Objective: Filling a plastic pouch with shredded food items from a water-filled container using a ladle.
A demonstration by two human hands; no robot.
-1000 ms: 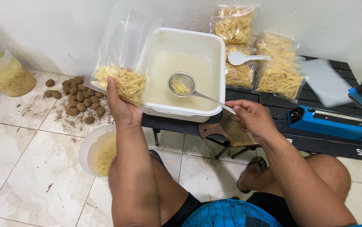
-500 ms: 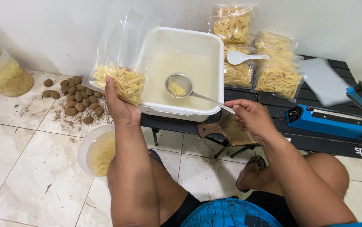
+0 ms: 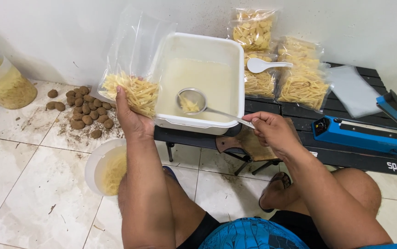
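My left hand [image 3: 131, 119] grips a clear plastic bag [image 3: 136, 55] from below; pale yellow cut strips [image 3: 134, 92] fill its bottom and its mouth stands open upward. My right hand [image 3: 274, 131] holds the handle of a metal strainer ladle [image 3: 191, 101]. The ladle's round bowl carries a small heap of strips and hangs tilted over the white rectangular tub [image 3: 233, 60] of cloudy liquid, close to the tub's left side and just right of the bag.
Sealed bags of strips [image 3: 300, 83] and a white spoon [image 3: 263, 65] lie on the low black table [image 3: 346, 157]. A blue heat sealer [image 3: 364, 131] and empty bags [image 3: 353, 90] sit right. On the floor: brown tubers [image 3: 85, 113], a white bowl [image 3: 95, 168], a plastic jar [image 3: 2, 85].
The ladle has moved a little left and lower inside the tub, toward the bag. My left hand keeps the bag in about the same place.
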